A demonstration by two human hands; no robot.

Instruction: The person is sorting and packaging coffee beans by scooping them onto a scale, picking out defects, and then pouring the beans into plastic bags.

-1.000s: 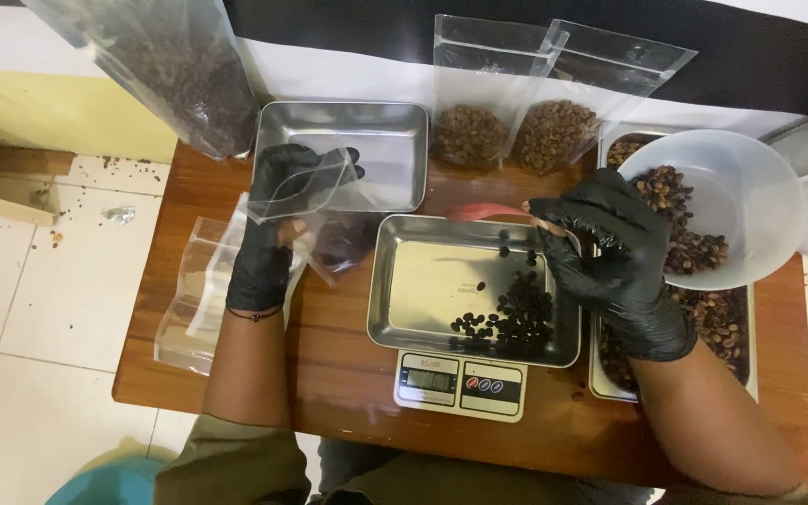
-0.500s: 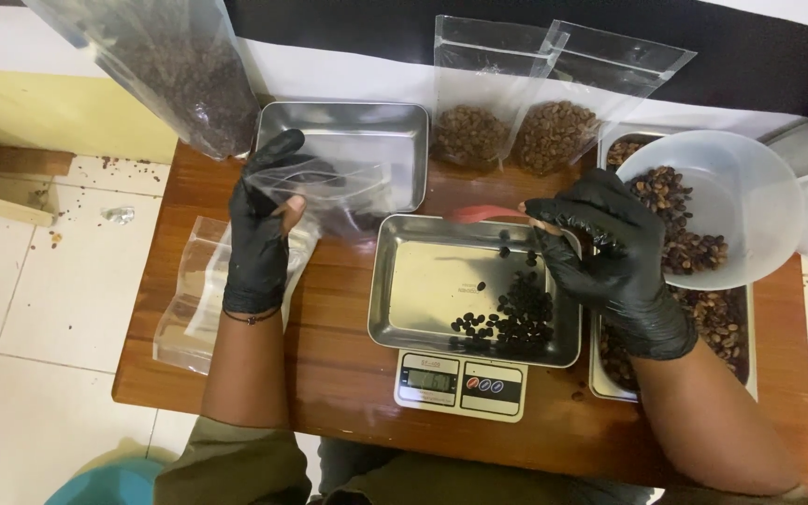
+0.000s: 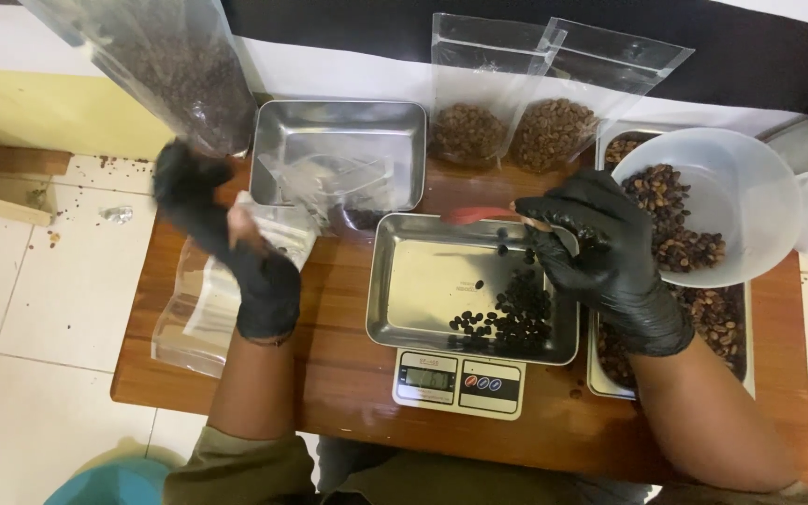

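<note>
**Ann:** Two gloved hands over the wooden surface (image 3: 348, 374). The right hand (image 3: 600, 252) hovers above the steel tray (image 3: 423, 290) on the digital scale (image 3: 458, 382), fingers curled together around something small and pale; what exactly it pinches, I can't tell. A red scoop-like thing (image 3: 479, 214) pokes out just beside its fingertips.

**Ben:** And dark coffee beans (image 3: 512, 313) lie heaped in that tray's near right corner, a few loose ones scattered above them.

**Ann:** The left hand (image 3: 226, 243) is a blur, off to the left edge of the surface. It sits over a stack of clear plastic pouches (image 3: 198, 318) that hangs past the edge. Spread or closed? Too smeared to tell.

**Ben:** Just above it, a crumpled clear bag (image 3: 329, 178) lies in a second, empty steel tray (image 3: 395, 122) at the back.

**Ann:** On the right, a white plastic bowl (image 3: 750, 187) holding browner beans is tilted over a third tray (image 3: 736, 327), also full of beans, just beside the right hand.

**Ben:** Behind the trays, two clear stand-up pouches (image 3: 507, 103) with beans in their bottoms lean against the wall. A large bag of beans (image 3: 170, 65) stands top left, and spilled beans dot the tiled floor (image 3: 39, 309).
</note>
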